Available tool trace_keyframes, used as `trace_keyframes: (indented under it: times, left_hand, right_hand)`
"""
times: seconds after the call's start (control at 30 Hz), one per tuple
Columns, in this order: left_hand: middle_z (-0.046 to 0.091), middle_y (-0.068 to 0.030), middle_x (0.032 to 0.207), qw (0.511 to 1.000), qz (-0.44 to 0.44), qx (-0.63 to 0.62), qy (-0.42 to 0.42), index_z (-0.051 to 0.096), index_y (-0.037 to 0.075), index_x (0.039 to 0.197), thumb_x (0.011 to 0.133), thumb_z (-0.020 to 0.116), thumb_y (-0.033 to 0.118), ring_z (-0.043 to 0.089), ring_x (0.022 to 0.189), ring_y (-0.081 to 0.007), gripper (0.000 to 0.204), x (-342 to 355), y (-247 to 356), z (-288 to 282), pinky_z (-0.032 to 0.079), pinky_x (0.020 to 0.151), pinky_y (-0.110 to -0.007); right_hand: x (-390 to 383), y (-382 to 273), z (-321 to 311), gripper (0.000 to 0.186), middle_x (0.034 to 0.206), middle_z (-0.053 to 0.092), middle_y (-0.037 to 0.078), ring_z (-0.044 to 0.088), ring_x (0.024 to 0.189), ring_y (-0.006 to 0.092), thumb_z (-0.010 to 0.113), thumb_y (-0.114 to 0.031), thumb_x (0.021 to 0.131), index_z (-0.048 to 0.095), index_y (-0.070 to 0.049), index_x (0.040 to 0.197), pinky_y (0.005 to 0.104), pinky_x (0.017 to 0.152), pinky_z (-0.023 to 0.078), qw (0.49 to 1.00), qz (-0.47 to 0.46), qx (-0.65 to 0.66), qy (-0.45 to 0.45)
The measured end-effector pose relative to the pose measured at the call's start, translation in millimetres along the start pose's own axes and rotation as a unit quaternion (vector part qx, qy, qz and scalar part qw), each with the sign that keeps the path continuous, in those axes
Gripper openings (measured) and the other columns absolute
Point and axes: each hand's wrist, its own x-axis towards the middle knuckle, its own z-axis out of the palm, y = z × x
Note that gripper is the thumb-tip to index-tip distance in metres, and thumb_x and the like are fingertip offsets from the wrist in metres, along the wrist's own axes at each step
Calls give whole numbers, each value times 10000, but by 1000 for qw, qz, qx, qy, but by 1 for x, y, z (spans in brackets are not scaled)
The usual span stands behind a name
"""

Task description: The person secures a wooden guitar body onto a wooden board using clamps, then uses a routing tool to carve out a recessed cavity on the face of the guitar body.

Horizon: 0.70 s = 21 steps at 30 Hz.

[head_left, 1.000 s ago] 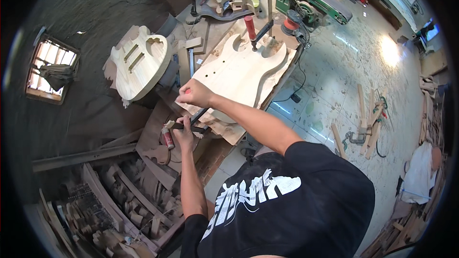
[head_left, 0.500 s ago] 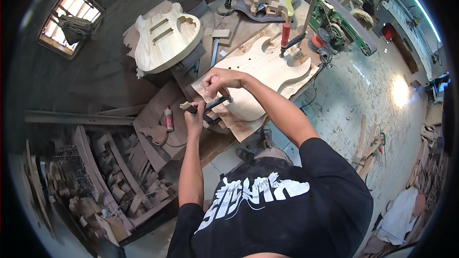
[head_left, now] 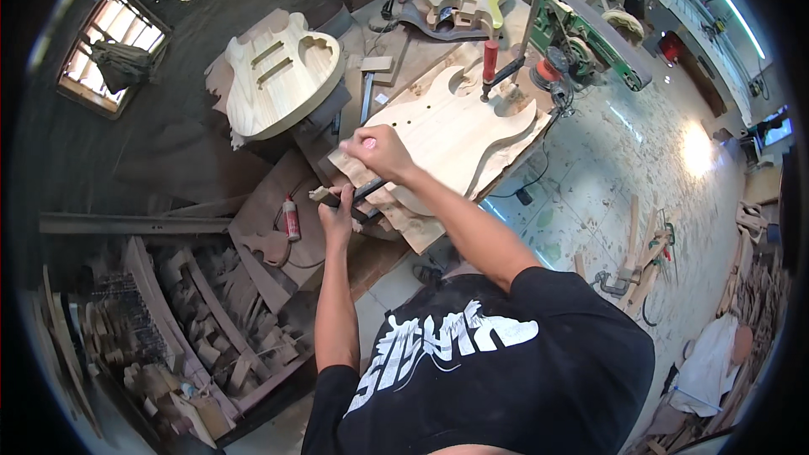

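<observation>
A pale wooden electric guitar body [head_left: 447, 131] lies flat on a rough-edged board [head_left: 419, 234] at the bench edge. Near its lower end, a black bar clamp [head_left: 368, 189] sits at the board's corner. My right hand [head_left: 383, 154] is wrapped round the clamp's handle, with just the reddish handle end showing. My left hand [head_left: 335, 217] grips the clamp's bar beside the board, its fingers closed. The clamp's screw and foot are hidden behind my right hand and forearm. A second clamp with a red handle [head_left: 490, 61] stands upright at the body's far end.
Another guitar body [head_left: 282, 76] leans at the left, and a yellow-edged one [head_left: 463, 0] lies at the back. A green belt sander [head_left: 594, 42] stands right of the bench. A red-and-white bottle [head_left: 291, 219] is left of my left hand. Wood offcuts [head_left: 211, 329] fill a bin below.
My right hand has turned over the clamp handle, and its wrist now covers the screw that showed before. My left hand keeps its grip. The whole view has shifted slightly.
</observation>
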Motion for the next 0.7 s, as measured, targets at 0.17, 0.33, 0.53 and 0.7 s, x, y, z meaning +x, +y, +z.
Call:
trace_keyframes:
  times: [0.17,0.33,0.53,0.7]
  left_hand:
    - [633,-20,751,1000,-1,1,-3,675,-8,857,951,672,203,553,709,-95,231,2,1,-1,456,663,-292]
    - [620,-17,749,1000,-7,-9,12,664,-11,862,960,664,221,536,717,-93,252,-3,11,5,453,667,-293]
    - [615,-7,751,1000,1,9,6,663,-15,869,968,654,228,515,716,-88,263,0,-5,-4,450,672,-291]
    - [586,3,758,1000,24,-7,-5,631,-6,861,988,635,249,497,722,-84,284,-2,6,1,418,652,-270]
  right_hand:
    - [36,-6,-33,272,592,548,8,459,463,83,749,-198,799,577,-48,649,258,414,365,854,175,135,-471]
    - [4,25,-2,298,461,459,33,407,431,125,714,-196,763,551,-27,580,301,450,332,977,54,105,-179]
    - [-16,-2,27,253,558,569,175,593,522,333,704,-204,787,611,-4,662,391,528,467,995,30,-35,86]
    - [16,8,-19,277,577,598,64,537,468,161,762,-237,776,610,-43,650,325,464,426,917,145,146,-342]
